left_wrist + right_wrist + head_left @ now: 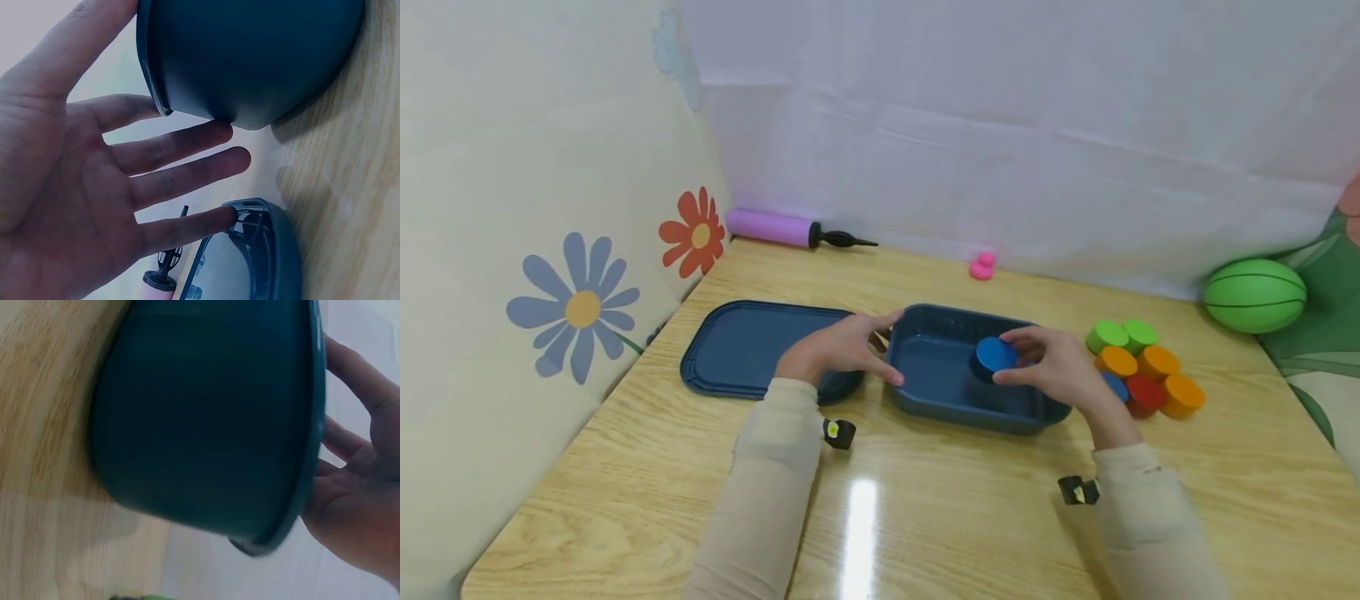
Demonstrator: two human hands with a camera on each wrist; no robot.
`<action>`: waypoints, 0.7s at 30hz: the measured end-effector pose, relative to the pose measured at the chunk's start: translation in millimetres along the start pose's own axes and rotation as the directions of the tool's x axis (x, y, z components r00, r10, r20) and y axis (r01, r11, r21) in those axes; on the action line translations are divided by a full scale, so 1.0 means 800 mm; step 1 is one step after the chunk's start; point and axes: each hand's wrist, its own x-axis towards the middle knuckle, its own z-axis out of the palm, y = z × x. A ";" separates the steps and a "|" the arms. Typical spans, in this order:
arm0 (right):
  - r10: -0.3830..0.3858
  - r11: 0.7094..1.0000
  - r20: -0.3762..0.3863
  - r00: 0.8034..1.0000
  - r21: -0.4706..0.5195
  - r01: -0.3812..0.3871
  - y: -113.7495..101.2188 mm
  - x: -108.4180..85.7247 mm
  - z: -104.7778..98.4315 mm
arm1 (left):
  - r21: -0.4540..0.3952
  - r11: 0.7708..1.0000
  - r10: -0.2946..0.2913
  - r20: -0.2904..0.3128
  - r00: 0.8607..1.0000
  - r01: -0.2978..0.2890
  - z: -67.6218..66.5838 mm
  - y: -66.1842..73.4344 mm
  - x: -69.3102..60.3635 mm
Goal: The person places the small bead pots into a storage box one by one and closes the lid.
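Pale wood-grain tabletop (962, 508) supports a dark-blue rectangular plastic box (955, 412), with the left hand (846, 343) spread wide at its left end. Over the box's floor, the right hand (1058, 367) pinches a bright-blue, plastic-looking cylindrical block (996, 355); a loose pinch might drop it tilted, and a left-hand shove might skid the box.

The bench (955, 517) is pale wood grain. Tub (955, 412) and lid (752, 342) are navy, my disc (995, 354) brighter blue. Toward the bench's right edge, other discs (1146, 393) show green, orange, red and blue. Along the far edge: purple-and-black pump (771, 227), pink toy (982, 267), green ball (1255, 293) with dark lines.
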 end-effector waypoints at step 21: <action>0.007 1.000 0.016 1.000 -0.012 -0.007 -0.030 0.044 0.050 | 0.001 1.000 -0.016 -0.009 1.000 0.016 0.000 0.003 -0.001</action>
